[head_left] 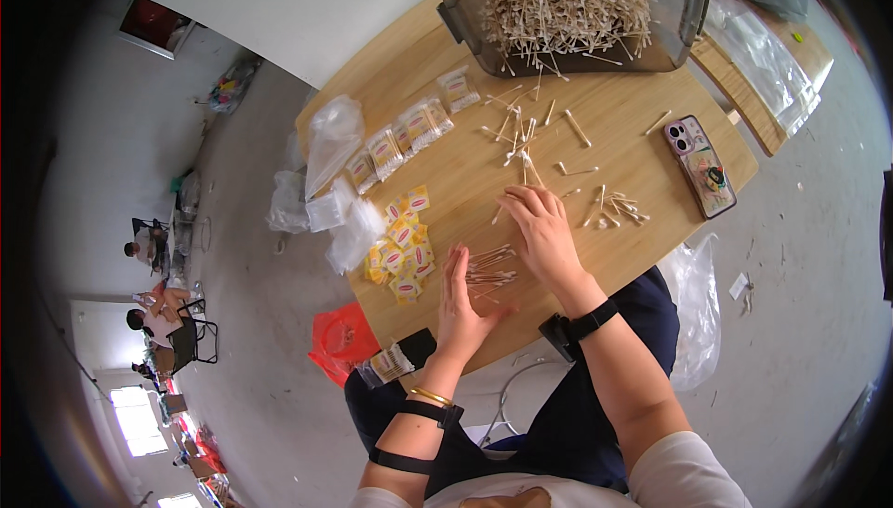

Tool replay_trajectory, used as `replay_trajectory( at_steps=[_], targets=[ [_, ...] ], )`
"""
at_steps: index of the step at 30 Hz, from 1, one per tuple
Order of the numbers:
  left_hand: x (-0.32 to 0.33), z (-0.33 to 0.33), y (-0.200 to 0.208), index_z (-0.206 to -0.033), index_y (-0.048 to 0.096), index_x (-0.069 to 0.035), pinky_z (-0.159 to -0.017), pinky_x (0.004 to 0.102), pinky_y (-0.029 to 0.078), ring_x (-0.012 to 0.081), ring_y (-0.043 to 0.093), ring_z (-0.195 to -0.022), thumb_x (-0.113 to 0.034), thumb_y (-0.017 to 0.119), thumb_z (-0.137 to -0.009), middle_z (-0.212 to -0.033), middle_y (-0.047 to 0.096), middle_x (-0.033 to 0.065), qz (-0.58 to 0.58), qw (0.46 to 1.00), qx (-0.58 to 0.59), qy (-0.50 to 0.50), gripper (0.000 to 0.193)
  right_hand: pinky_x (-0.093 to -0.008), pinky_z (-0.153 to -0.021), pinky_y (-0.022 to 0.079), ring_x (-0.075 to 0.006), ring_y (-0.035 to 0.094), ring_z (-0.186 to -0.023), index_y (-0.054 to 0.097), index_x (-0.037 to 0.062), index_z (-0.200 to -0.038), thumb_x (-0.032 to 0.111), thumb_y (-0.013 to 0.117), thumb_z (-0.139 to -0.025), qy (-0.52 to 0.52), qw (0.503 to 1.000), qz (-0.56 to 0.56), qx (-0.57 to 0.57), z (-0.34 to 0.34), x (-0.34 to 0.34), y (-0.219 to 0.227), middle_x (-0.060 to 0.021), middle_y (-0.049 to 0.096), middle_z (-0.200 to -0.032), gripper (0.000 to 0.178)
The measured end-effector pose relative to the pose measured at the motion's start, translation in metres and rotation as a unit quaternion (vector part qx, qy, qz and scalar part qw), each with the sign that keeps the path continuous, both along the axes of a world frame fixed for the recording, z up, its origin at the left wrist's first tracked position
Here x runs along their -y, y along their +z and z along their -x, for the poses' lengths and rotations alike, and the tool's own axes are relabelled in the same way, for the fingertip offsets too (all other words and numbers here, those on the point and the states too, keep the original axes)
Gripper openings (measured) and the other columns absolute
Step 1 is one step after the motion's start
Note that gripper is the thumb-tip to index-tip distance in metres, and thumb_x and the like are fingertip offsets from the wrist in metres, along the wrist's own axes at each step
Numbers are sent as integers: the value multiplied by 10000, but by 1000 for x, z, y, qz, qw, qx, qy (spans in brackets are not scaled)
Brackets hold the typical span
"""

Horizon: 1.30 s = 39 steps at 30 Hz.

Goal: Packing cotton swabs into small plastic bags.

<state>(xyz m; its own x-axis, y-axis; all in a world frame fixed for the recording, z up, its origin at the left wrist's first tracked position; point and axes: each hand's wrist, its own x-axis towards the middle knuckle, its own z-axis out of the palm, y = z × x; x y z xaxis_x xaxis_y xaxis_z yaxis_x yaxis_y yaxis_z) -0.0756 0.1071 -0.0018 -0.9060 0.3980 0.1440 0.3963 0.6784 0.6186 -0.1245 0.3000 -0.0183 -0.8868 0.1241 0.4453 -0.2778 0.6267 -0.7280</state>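
Note:
My left hand stands on edge by the left side of a small bundle of cotton swabs, its fingers upright and its thumb held apart. Those swabs lie roughly side by side near the table's front edge. To the right and farther off, my right hand is bent down with its fingers close together. Stems of cotton swabs run in under its fingertips; the thumb is hidden. More loose swabs lie scattered beyond it, and a small heap of swabs is to its right.
A grey plastic bin heaped with swabs stands at the far side. Leftward lie packed swab bags, yellow-and-white labels and clear bags. A phone lies at right. A red bag hangs by the left edge.

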Motion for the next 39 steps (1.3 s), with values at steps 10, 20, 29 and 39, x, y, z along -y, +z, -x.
replay_trajectory(
  at_steps=[10,20,29,39],
  targets=[
    [30,5,-2,-1554,255,-48,-1202,508,308,428,334,-1449,-107,879,-699,-1553,354,228,41,999,27,6,1060,-398,-1029,395,-286,514,-1128,711,90,-938,82,663,-782,-30,989,-122,75,4,0,3,-82,570,-1062,164],
    [-3,16,-16,-1517,294,-3,-1179,573,295,454,364,-1411,-138,820,-770,-1510,385,256,10,999,-33,42,923,-395,-944,429,-279,541,-1031,699,96,-852,83,683,-798,77,996,-46,29,6,10,-6,-66,589,-975,58],
    [-20,10,-21,-1566,236,28,-1235,574,145,432,189,-1522,-410,511,-1008,-1630,240,241,259,962,-80,-24,761,-420,-818,470,-337,545,-907,675,55,-913,13,660,-864,-40,994,106,3,11,5,3,-117,598,-910,67],
    [-25,10,-29,-1572,170,63,-1226,595,118,457,165,-1523,-535,492,-984,-1635,197,275,167,983,-78,-7,898,-422,-780,477,-347,549,-872,671,37,-913,31,655,-882,-75,988,133,10,11,0,5,-139,599,-889,35]
  ],
)
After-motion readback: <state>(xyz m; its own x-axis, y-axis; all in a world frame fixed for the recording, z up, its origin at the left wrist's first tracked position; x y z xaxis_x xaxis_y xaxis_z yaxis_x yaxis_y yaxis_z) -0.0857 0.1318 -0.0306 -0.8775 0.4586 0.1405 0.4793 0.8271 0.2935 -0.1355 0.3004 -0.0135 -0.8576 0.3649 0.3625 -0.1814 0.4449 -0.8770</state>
